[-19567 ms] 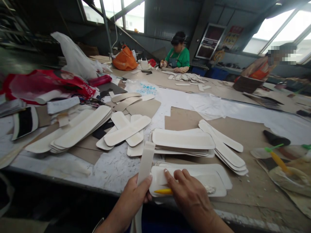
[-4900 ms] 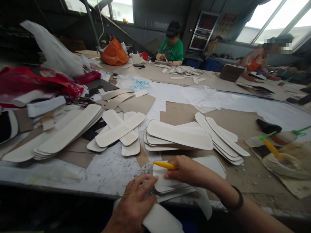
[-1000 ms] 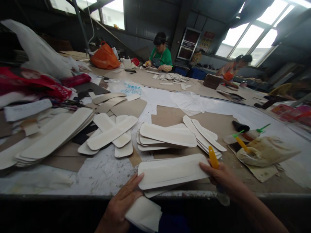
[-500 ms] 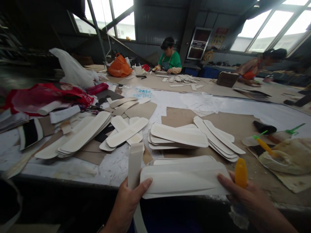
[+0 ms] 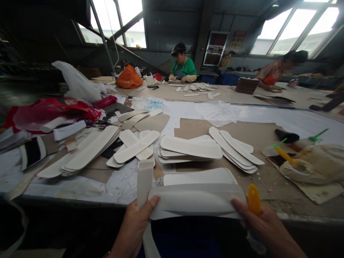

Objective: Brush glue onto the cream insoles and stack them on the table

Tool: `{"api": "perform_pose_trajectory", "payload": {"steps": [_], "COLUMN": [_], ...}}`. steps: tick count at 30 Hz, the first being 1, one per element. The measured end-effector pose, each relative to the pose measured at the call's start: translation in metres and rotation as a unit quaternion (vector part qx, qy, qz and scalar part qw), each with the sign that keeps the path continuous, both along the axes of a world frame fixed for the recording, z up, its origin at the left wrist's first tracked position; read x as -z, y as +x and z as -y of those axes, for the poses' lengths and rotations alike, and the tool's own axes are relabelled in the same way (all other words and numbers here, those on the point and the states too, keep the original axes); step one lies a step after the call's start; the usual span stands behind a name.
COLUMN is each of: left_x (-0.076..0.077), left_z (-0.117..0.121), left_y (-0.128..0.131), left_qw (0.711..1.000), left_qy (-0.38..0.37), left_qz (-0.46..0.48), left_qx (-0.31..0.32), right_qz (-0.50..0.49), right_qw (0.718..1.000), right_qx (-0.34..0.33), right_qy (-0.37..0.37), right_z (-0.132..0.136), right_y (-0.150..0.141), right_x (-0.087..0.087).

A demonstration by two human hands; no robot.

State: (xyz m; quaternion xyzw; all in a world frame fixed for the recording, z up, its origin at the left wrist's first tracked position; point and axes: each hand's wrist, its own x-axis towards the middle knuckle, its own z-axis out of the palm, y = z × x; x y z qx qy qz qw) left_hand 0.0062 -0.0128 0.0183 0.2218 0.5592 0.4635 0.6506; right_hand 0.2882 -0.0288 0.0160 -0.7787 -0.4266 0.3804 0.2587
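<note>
Two hands (image 5: 133, 220) (image 5: 259, 219), grip clamped on one white panel (image 5: 197, 200), most fingers hidden behind.

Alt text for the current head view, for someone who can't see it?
A person's left hand and right hand hold opposite ends of a long white panel over the near edge of a worktable; the left also grips a pale strip, the right a yellow handle. Piles of similar panels lie beyond, with a person in green and another person farther back.
</note>
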Motion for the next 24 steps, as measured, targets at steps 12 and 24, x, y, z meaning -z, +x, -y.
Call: {"api": "perform_pose_trajectory", "payload": {"steps": [12,24], "left_x": [-0.008,-0.007], "left_z": [0.002,-0.003], "left_y": [0.008,0.009], "left_qw": [0.978,0.997], "left_qy": [-0.102,-0.014], "left_qz": [0.17,0.033], "left_qx": [0.064,0.075], "right_qz": [-0.366,-0.236], "right_qw": [0.93,0.971], "right_qx": [0.004,0.038], "right_qy": [0.022,0.022], "right_z": [0.005,0.005], "right_y": [0.01,0.013], "right_x": [0.001,0.008]}}
